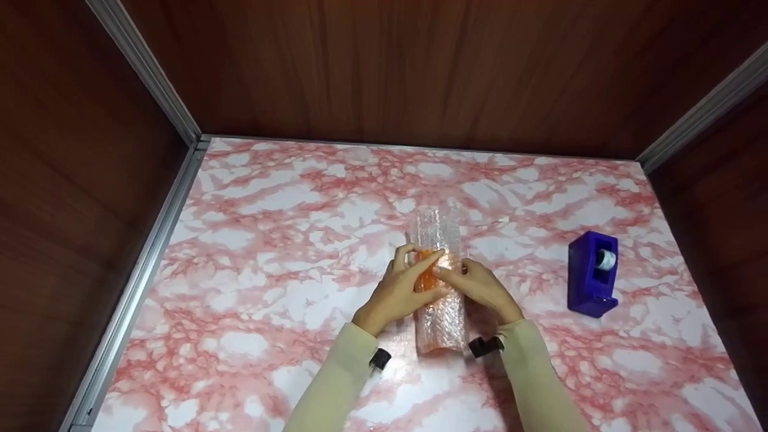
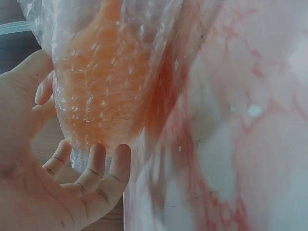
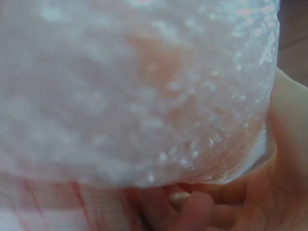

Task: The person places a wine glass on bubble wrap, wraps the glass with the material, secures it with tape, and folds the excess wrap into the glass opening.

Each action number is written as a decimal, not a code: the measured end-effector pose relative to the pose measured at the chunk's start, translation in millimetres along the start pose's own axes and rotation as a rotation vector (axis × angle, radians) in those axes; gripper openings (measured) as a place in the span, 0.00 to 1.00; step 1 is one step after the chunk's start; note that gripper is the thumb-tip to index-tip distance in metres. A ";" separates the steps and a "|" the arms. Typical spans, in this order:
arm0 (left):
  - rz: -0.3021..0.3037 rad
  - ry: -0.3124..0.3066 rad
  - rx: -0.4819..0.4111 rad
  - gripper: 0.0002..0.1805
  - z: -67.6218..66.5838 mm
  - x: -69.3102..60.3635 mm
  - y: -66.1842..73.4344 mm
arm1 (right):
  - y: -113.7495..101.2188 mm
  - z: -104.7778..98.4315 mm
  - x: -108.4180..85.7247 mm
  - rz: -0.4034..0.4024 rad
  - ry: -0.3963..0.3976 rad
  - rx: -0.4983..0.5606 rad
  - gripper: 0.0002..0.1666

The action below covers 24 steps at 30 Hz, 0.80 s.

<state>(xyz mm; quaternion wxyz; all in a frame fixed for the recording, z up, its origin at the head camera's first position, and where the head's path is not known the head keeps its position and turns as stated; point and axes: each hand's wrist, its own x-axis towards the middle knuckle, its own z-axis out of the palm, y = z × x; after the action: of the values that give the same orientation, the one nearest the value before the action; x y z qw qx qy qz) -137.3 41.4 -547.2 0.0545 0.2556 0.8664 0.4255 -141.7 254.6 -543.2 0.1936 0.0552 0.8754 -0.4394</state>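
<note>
A roll of clear bubble wrap point(image 1: 441, 324) lies lengthwise on the marbled table, wound around an orange object point(image 2: 108, 72) whose kind the plastic blurs. My left hand point(image 1: 396, 291) holds the roll from the left, thumb across its top and fingers bent along its far side. From the right, my right hand point(image 1: 483, 287) grips it with the thumb on top. In the right wrist view, the wrap point(image 3: 144, 110) fills most of the picture, and the curled fingers point(image 3: 192, 211) show at its lower edge. The wrap's far end sticks out flat past both hands.
A purple tape dispenser point(image 1: 591, 273) with a roll of clear tape point(image 1: 606, 259) stands on the table at the right. Dark wood panels point(image 1: 390, 72) with metal rails point(image 1: 141, 258) enclose the back and sides of the pink-and-white table point(image 1: 270, 300).
</note>
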 end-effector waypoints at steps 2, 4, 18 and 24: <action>0.001 0.007 -0.027 0.45 -0.2 -1.4 -1.3 | -0.9 1.5 -0.3 0.003 -0.005 0.013 0.67; -0.014 0.010 -0.078 0.47 -1.1 -2.3 -2.4 | -2.2 2.8 -0.9 0.000 -0.006 0.015 0.66; -0.292 -0.031 -0.423 0.53 -8.6 -0.7 -6.5 | -4.8 2.2 -8.1 -0.073 0.037 0.089 0.50; -0.228 0.018 -0.523 0.47 -13.8 0.8 3.0 | -12.3 -0.9 -18.6 -0.192 0.105 0.165 0.43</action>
<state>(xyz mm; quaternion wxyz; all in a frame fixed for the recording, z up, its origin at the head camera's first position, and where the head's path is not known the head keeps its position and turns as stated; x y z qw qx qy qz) -141.1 33.5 -536.1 0.1584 0.1301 0.7507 0.6280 -128.1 249.2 -526.2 0.0995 0.0098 0.8464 -0.5231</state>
